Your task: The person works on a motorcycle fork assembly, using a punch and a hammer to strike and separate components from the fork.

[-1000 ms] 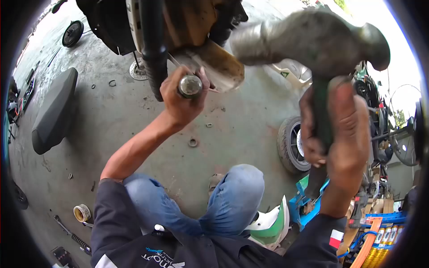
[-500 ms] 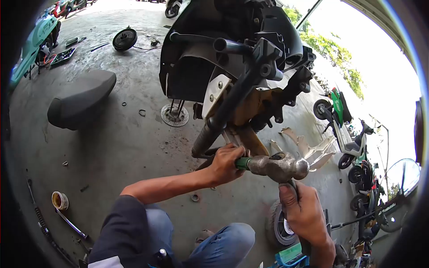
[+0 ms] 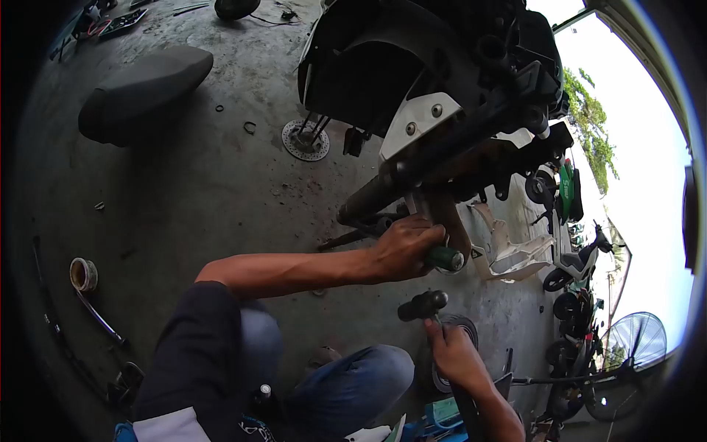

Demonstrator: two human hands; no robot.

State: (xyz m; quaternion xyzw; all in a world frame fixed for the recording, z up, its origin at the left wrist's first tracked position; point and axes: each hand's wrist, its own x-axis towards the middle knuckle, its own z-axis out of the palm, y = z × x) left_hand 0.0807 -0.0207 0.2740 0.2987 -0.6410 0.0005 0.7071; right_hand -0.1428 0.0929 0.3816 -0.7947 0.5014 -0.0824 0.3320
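My left hand [image 3: 407, 249] is closed around a green-handled screwdriver [image 3: 445, 258], its metal-capped butt facing me. The fist lies against the underside of a scooter frame [image 3: 390, 184], below a white bracket [image 3: 420, 127] with two bolts. Whatever the tool's tip touches is hidden behind the hand and frame. Lower right, my right hand [image 3: 458, 358] grips a ball-peen hammer [image 3: 422, 305] by its handle, thumb up near the head. The hammer head is apart from the screwdriver's butt, below and slightly left of it.
A scooter seat [image 3: 147, 96] and a brake disc [image 3: 305, 141] lie on the concrete floor. White body panels [image 3: 515, 254] rest right of the frame. A wheel [image 3: 465, 328] is behind my right hand. Parked scooters and a fan [image 3: 635, 342] stand at right; a small tub [image 3: 83, 275] sits left.
The hammer has come away from the screwdriver's butt, moving down and towards the left. My left hand keeps its hold on the screwdriver. The camera view has shifted, too.
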